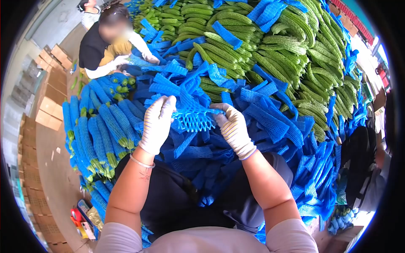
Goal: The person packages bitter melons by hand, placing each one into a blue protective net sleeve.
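Observation:
A blue foam net sleeve [193, 121] is stretched open between my two gloved hands, its mesh spread wide. My left hand [157, 126] pinches one side of it, and my right hand [234, 130] pinches the other. No gourd shows inside the sleeve. Beneath and around my hands lies a heap of flat blue net sleeves [265, 120]. Left of my left hand, sleeved gourds [110, 122] are stacked in rows with their green ends sticking out. Beyond the heap rises a large pile of long, bumpy green gourds [278, 63] that look like bitter melons.
At the upper left a person [95, 48] in white gloves handles blue netting, with another person [89, 17] farther back. Cardboard boxes [52, 101] line the left side. Tape rolls [76, 215] lie on the floor at lower left. Dark-clothed legs [358, 156] show at right.

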`<state>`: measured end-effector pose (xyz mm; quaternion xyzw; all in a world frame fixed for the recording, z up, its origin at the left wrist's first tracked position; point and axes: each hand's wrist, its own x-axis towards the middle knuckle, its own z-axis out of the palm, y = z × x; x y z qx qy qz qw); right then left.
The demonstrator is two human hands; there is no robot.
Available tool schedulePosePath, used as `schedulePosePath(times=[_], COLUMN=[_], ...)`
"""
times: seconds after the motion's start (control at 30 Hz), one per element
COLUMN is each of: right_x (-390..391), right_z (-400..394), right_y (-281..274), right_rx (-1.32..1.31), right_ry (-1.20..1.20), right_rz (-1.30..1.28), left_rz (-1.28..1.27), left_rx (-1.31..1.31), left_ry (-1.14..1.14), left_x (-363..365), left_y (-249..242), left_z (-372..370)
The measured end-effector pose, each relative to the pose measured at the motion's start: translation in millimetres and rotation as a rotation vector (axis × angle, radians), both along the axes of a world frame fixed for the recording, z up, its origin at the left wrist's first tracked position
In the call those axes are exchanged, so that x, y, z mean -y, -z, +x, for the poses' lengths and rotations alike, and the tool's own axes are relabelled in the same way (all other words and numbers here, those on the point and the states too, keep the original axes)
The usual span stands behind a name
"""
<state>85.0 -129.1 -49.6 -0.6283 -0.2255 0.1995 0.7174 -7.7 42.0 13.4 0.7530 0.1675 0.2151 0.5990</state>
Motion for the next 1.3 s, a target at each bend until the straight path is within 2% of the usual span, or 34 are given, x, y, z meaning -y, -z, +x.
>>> schedulePosePath(times=[0.03, 0.07, 0.1, 0.13, 0.17, 0.2, 0.23, 0.3, 0.33, 0.37, 0.43, 0.47, 0.5, 0.57, 0.6, 0.63, 0.67, 0.7, 0.73, 0.77, 0.8, 0.83, 0.9, 0.93, 0.97, 1.0, 1.03, 1.07, 1.1, 1.17, 1.2, 1.23, 1.27, 1.3], right_x=[-1.5, -2.5, -7.3, -11.4, -14.9, -14.2, -12.5, -10.9, -9.9, -9.0, -8.6, -5.8, -8.5, -17.0, -18.9, -19.2, -20.9, -22.5, -21.2, -19.6, -19.0, -15.4, -15.0, -13.9, -13.1, -10.6, -9.1, -9.2, -10.0, -11.7, -11.4, -13.1, -13.8, -16.6], right_z=[-2.8, -9.4, -16.9, -18.1, -18.7, -20.7, -9.9, 1.8, 9.9, 10.1, 0.2, -8.9, -13.6, -25.7, -28.7, -31.8, -31.0, -30.3, -29.0, -25.8, -19.2, -16.2, -14.5, -18.0, -24.2, -31.1, -34.1, -36.7, -38.6, -35.9, -32.1, -26.8, -25.2, -25.0], right_y=[0.4, 3.7, 7.9, 19.4, 28.7, 4.2, 9.8, 14.5, 13.3, 12.3, 3.4, -5.9, -1.6, 9.3, 6.7, 6.4, 10.4, 10.7, 8.7, 4.6, 5.0, -2.1, 2.6, 3.0, 2.2, -2.7, -6.3, -4.8, -2.0, 3.8, 2.3, -0.6, -3.3, 0.3], right_rx=[0.243, 0.361, 0.502, 0.313, 0.121, 0.247, 0.192, -0.13, -0.011, -0.009, 0.132, 0.124, 0.282, 0.539, 0.641, 0.671, 0.674, 0.676, 0.441, 0.207, 0.132, -0.046, -0.013, 0.006, 0.024, -0.017, 0.052, 0.018, -0.014, -0.004, 0.316, 0.641, 0.699, 0.644], right_ry=[0.052, 0.025, 0.007, -0.117, -0.241, -0.123, -0.076, 0.049, 0.171, 0.199, 0.204, 0.137, 0.109, 0.078, -0.007, -0.062, -0.03, -0.001, 0.011, 0.022, 0.061, 0.048, -0.027, -0.091, -0.156, -0.242, -0.324, -0.382, -0.439, -0.476, -0.363, -0.237, -0.183, -0.168], right_rz=[-0.189, -0.271, -0.269, -0.163, -0.058, -0.284, -0.149, 0.217, 0.059, 0.093, -0.028, -0.128, -0.273, -0.387, -0.519, -0.526, -0.458, -0.393, -0.252, -0.111, 0.038, 0.146, 0.283, 0.225, 0.166, 0.083, 0.029, 0.01, -0.008, -0.02, -0.081, -0.129, -0.053, 0.094], left_rz=[0.171, 0.22, 0.376, 0.648, 0.674, 0.773, 0.868, 0.943, 0.923, 0.917, 0.959, 0.925, 0.802, 0.407, -0.105, -0.403, -0.161, -0.04, 0.08, 0.029, -0.023, 0.348, 0.855, 0.88, 0.88, 0.733, 0.586, -0.218, -0.144, 1.197, 0.249, -0.72, -0.367, -0.305], left_rx=[0.059, 0.254, 0.308, 0.461, 0.421, 0.446, 0.467, 0.367, 0.259, 0.12, -0.074, -0.188, -0.267, -0.025, -0.062, -0.007, 0.03, 0.045, 0.065, 0.054, 0.044, -0.03, -0.096, -0.202, -0.199, -0.18, -0.163, -0.05, -0.032, 0.024, 0.049, 0.193, 0.174, 0.154], left_ry=[0.047, 0.158, 0.299, 0.497, 0.699, 0.685, 0.666, 0.454, 0.394, 0.365, 0.317, 0.337, 0.359, 0.32, 0.269, 0.253, 0.295, 0.315, 0.329, 0.33, 0.33, 0.358, 0.313, 0.383, 0.382, 0.39, 0.397, 0.348, 0.375, 0.307, 0.505, 0.452, 0.443, 0.481], left_x=[-0.6, 10.8, 27.2, 40.1, 54.0, 60.6, 63.3, 56.5, 50.3, 42.8, 30.4, 20.5, 12.2, 0.3, -1.0, -0.4, -7.4, -8.3, -8.8, -7.3, -3.9, -2.2, 9.3, 9.8, 7.0, 2.8, -1.3, -11.1, -11.3, -19.3, -10.6, -1.8, -7.0, -10.8], left_y=[8.2, 19.7, 9.1, -1.4, -7.5, -1.1, 6.3, 14.2, 17.8, 22.9, 37.8, 46.1, 48.8, 51.7, 50.9, 41.6, 54.5, 57.0, 58.5, 59.4, 55.4, 53.7, 50.5, 48.3, 47.5, 47.6, 50.0, 76.1, 57.6, 53.1, 52.3, 51.4, 72.9, 73.2], left_z=[-1.0, -3.3, -8.4, -7.7, -13.8, -13.7, -13.6, -7.4, -6.6, -5.0, -2.5, -2.4, 0.9, 4.5, 5.9, 3.3, 4.5, 4.4, 4.3, 2.3, 1.7, 2.6, 6.6, 3.4, 4.8, 7.7, 8.7, 13.1, 13.7, 9.7, 7.6, 5.4, 12.0, 13.6])
